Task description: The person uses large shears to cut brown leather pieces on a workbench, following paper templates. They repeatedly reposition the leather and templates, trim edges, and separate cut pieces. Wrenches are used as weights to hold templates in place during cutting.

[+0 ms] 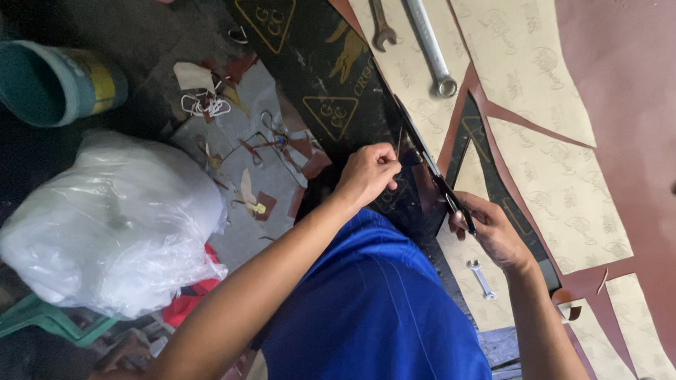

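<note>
My right hand (488, 228) grips the handles of a pair of scissors (431, 166), whose long blades point up and away along the edge of a glossy black printed sheet (326, 78). My left hand (367, 172) pinches that black sheet just left of the blades, fingers closed on its edge. The sheet lies over a reddish-brown work surface (635, 112) covered with cream paper pattern pieces (555, 182). A blue garment on my body fills the lower middle of the view.
Two long metal wrenches (427, 41) lie on the cream patterns at the top. A small wrench (482, 278) lies near my right wrist. On the floor at left are a large clear plastic bag (107, 220), a teal bucket (49, 80), and scattered scraps (255, 163).
</note>
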